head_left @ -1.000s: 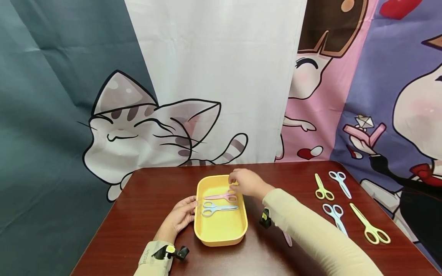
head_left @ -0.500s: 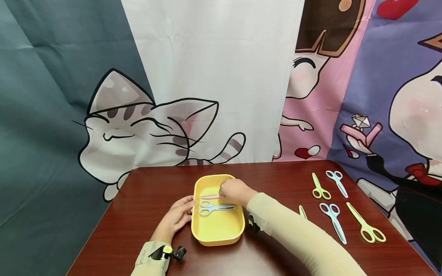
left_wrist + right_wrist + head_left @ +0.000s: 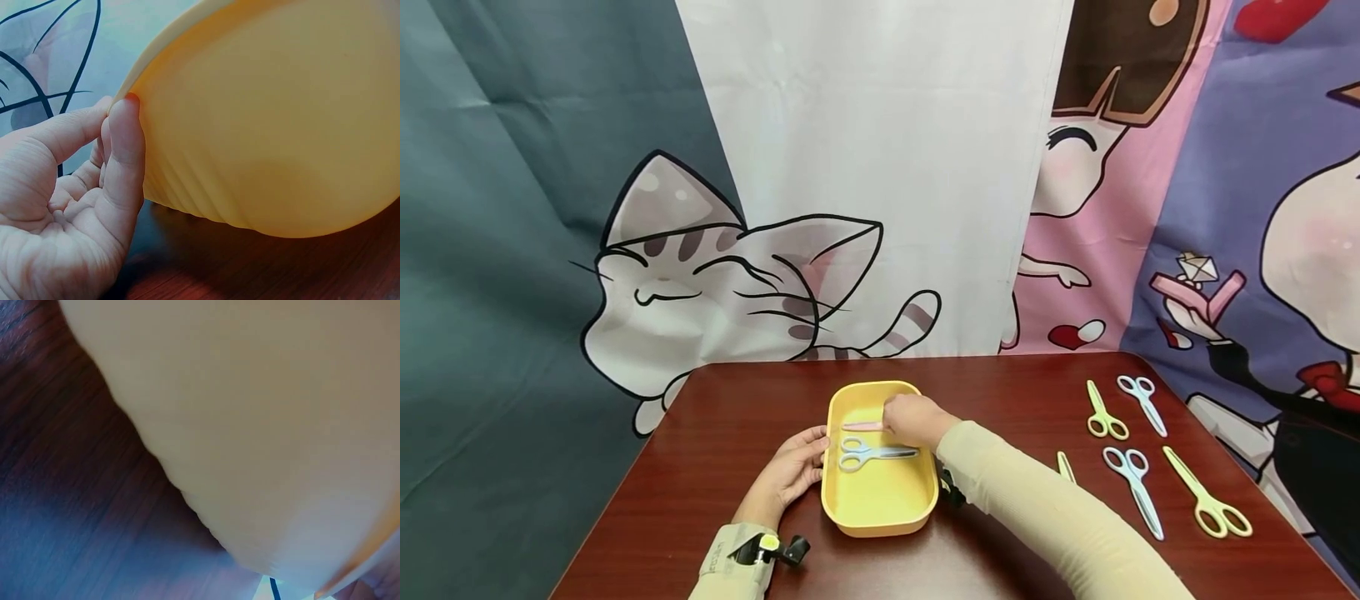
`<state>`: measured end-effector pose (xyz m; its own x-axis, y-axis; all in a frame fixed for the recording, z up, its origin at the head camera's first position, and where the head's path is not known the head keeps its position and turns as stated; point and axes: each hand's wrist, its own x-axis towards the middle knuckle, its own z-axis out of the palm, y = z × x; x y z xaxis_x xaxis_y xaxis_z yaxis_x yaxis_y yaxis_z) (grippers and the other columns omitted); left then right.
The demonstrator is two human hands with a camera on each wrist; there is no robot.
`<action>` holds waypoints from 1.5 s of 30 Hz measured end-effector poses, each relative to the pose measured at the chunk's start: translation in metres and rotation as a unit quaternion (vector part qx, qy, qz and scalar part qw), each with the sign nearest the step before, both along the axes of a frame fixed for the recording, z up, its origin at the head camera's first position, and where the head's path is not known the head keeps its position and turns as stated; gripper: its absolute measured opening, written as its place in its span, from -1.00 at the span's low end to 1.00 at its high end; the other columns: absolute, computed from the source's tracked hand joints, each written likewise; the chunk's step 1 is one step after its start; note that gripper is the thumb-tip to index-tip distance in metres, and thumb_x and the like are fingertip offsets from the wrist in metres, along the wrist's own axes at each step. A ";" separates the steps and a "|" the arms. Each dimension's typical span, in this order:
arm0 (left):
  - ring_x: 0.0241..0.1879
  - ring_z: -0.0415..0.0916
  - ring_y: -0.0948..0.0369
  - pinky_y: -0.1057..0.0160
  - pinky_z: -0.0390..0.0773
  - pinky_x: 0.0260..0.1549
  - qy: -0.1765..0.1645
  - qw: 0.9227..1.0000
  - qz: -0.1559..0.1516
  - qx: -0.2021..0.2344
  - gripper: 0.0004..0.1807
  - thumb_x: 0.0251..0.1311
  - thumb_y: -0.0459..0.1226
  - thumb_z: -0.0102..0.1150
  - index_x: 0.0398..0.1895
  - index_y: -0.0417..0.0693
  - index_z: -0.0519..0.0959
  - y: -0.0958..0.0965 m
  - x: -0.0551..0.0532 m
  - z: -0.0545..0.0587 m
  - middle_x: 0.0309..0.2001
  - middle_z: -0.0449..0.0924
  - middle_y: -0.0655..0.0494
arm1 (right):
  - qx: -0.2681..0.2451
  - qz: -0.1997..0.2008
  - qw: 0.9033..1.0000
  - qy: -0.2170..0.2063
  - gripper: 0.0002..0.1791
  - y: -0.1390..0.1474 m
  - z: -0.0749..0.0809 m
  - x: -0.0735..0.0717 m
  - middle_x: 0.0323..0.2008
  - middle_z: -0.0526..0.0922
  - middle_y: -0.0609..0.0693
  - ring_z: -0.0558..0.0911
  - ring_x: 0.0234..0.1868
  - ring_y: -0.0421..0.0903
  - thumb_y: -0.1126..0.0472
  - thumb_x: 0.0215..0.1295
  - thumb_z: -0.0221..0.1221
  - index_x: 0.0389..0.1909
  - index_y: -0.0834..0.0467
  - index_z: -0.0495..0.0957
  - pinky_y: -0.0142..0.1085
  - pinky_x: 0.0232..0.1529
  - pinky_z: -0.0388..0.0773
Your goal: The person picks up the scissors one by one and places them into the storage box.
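Note:
A yellow plastic tray (image 3: 880,508) stands on the table, with blue scissors (image 3: 874,453) lying across it. Pink scissors (image 3: 863,426) lie just behind them, blades pointing left. My left hand (image 3: 790,468) pinches the tray's left rim between thumb and fingers, clear in the left wrist view, where the tray wall (image 3: 269,137) fills the right side. Inside the tray, my right hand (image 3: 916,419) holds the pink scissors by the handle end, its curled fingers covering the handles; the fingertips are hidden. The tray's outer wall (image 3: 250,425) fills most of the right wrist view.
To the right lie small yellow scissors (image 3: 1103,415), blue scissors (image 3: 1142,402), another blue pair (image 3: 1133,487) and larger yellow scissors (image 3: 1204,492). A yellow tip (image 3: 1065,467) shows behind the right sleeve. A printed cloth (image 3: 880,167) hangs behind the table (image 3: 745,400).
My right hand has come down from the tray's far right rim onto the pink scissors' handles, covering them. The left hand keeps its grip on the rim.

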<state>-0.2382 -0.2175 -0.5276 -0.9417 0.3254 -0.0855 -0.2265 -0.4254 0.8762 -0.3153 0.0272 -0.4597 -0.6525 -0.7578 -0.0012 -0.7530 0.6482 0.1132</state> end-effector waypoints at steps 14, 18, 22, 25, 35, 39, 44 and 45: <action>-0.47 0.51 0.38 0.42 0.61 -0.51 0.000 1.000 0.001 -0.003 -0.83 0.55 -0.43 -0.15 0.04 -0.16 0.43 0.001 -0.001 0.004 -0.32 0.58 0.16 | -0.038 0.085 0.994 -0.048 -0.85 0.000 -0.005 0.006 -0.56 0.44 -0.32 0.40 -0.48 -0.32 0.10 0.20 0.37 -0.48 -0.15 0.59 -0.46 -0.46 0.33; -0.47 0.52 0.38 0.41 0.61 -0.50 -0.001 1.000 -0.003 -0.005 -0.85 0.54 -0.41 -0.11 0.04 -0.15 0.44 0.002 -0.001 0.003 -0.33 0.59 0.17 | -0.043 0.074 0.995 -0.045 -0.86 0.000 -0.005 0.008 -0.55 0.45 -0.31 0.41 -0.47 -0.31 0.11 0.19 0.39 -0.47 -0.13 0.61 -0.45 -0.45 0.35; -0.47 0.52 0.38 0.41 0.61 -0.50 -0.001 1.000 -0.005 0.000 -0.87 0.52 -0.40 -0.04 0.04 -0.16 0.43 0.002 0.000 0.003 -0.33 0.60 0.17 | -0.050 0.067 0.996 -0.041 -0.84 0.002 -0.005 0.008 -0.54 0.46 -0.28 0.41 -0.48 -0.30 0.13 0.18 0.40 -0.49 -0.11 0.60 -0.44 -0.45 0.35; -0.47 0.53 0.38 0.40 0.62 -0.50 -0.001 1.000 -0.006 0.002 -0.86 0.53 -0.40 -0.05 0.05 -0.17 0.43 0.002 0.000 0.003 -0.32 0.61 0.16 | -0.054 0.063 0.996 -0.044 -0.85 0.002 -0.005 0.009 -0.53 0.48 -0.27 0.41 -0.47 -0.29 0.13 0.17 0.40 -0.47 -0.11 0.61 -0.43 -0.45 0.36; -0.47 0.53 0.38 0.41 0.62 -0.51 -0.002 1.000 0.000 0.002 -0.87 0.53 -0.40 -0.05 0.04 -0.18 0.42 0.000 0.000 0.004 -0.32 0.60 0.14 | -0.167 0.051 0.985 -0.017 -0.91 0.022 0.014 -0.004 -0.31 0.58 -0.22 0.54 -0.33 -0.26 0.04 0.31 0.34 -0.25 -0.07 0.67 -0.34 -0.29 0.53; -0.47 0.53 0.37 0.40 0.62 -0.51 -0.001 1.000 -0.002 0.001 -0.86 0.54 -0.42 -0.10 0.04 -0.19 0.42 -0.001 0.000 0.004 -0.31 0.60 0.14 | -0.245 -0.028 0.969 0.010 -0.88 0.060 0.026 -0.025 -0.23 0.68 -0.17 0.66 -0.18 -0.12 0.03 0.32 0.31 -0.21 -0.04 0.68 -0.16 -0.17 0.63; -0.47 0.53 0.37 0.40 0.62 -0.51 -0.004 1.000 0.002 0.004 -0.87 0.54 -0.43 -0.11 0.04 -0.20 0.40 -0.003 0.001 0.002 -0.31 0.60 0.13 | -0.292 -0.192 0.935 0.054 -0.89 0.135 0.024 -0.056 -0.31 0.70 -0.01 0.67 -0.30 0.04 0.09 0.31 0.26 -0.28 0.04 0.64 0.01 -0.34 0.60; -0.47 0.53 0.37 0.40 0.62 -0.51 -0.006 1.000 0.002 0.004 -0.87 0.54 -0.42 -0.10 0.04 -0.19 0.40 -0.003 0.002 0.002 -0.31 0.60 0.13 | -0.293 -0.225 0.927 0.060 -0.88 0.153 0.021 -0.061 -0.31 0.70 0.04 0.67 -0.30 0.09 0.10 0.30 0.23 -0.29 0.07 0.63 0.05 -0.36 0.59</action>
